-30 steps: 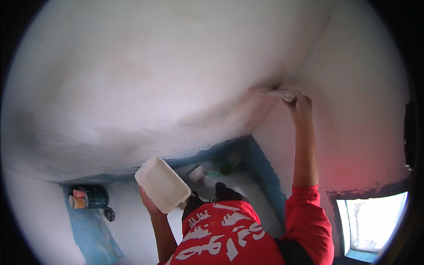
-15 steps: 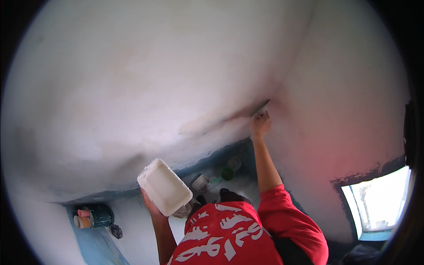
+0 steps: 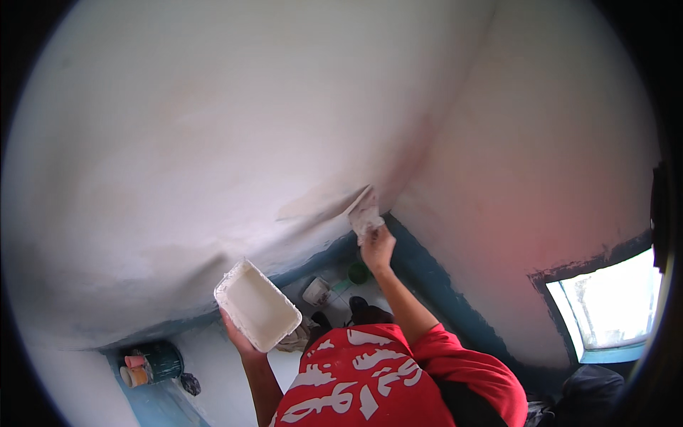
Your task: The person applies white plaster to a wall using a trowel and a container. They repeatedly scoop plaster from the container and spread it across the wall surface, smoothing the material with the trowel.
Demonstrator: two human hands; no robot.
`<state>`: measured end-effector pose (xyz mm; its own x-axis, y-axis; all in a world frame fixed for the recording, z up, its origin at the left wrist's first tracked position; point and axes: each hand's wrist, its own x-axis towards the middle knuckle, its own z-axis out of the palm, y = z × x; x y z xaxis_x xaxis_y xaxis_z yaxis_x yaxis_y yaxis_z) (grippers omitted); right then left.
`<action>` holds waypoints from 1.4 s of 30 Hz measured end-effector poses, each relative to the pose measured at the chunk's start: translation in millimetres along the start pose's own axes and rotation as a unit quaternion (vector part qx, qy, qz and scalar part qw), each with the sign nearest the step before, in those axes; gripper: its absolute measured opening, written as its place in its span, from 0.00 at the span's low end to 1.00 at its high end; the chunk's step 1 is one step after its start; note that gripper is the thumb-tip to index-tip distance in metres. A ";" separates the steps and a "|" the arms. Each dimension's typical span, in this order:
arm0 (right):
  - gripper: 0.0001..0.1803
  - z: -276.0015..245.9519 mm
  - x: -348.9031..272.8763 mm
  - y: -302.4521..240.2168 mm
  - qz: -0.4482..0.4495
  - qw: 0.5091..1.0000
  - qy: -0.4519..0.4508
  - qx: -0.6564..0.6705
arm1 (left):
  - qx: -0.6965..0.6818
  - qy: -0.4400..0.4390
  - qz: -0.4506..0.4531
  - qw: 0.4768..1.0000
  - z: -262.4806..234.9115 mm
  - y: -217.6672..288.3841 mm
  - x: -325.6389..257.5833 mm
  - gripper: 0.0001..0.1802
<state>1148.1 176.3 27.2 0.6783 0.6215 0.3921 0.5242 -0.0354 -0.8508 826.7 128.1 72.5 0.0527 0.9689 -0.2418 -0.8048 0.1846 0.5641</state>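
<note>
My right hand (image 3: pixel 378 248) is closed around a wide putty knife (image 3: pixel 366 208) with pale filler smeared over its blade. The blade's edge meets the white wall (image 3: pixel 192 142) just left of the room's corner, beside a slightly darker patch (image 3: pixel 302 206). Low on the left, my left hand (image 3: pixel 239 336) grips a white rectangular tub (image 3: pixel 284 333) from its left side and beneath. Whitish paste coats the tub's inside and rim; most of the gripping fingers are hidden under it.
Below stand a white bucket (image 3: pixel 316 292) and a green dipper (image 3: pixel 358 272). A dark bin (image 3: pixel 162 361) with orange and pink containers lies at lower left, near a dark crumpled bag (image 3: pixel 190 384). A bright window (image 3: pixel 605 306) is on the right; dark bundled cloth (image 3: pixel 593 391) sits beneath it.
My right hand and the putty knife have moved left and down along the wall, away from the corner. The tub in my left hand has shifted slightly left and tilted a little.
</note>
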 end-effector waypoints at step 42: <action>0.11 -26.9 84.5 166.7 0.130 0.980 0.131 -0.080 | 0.037 0.033 -0.027 0.998 -2.5 -5.7 15.3 0.31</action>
<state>1306.6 201.9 -72.1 0.8973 0.3539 0.2637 0.3762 -0.3008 -0.8764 830.6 141.4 63.6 0.0539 0.9449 -0.3229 -0.7564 0.2497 0.6046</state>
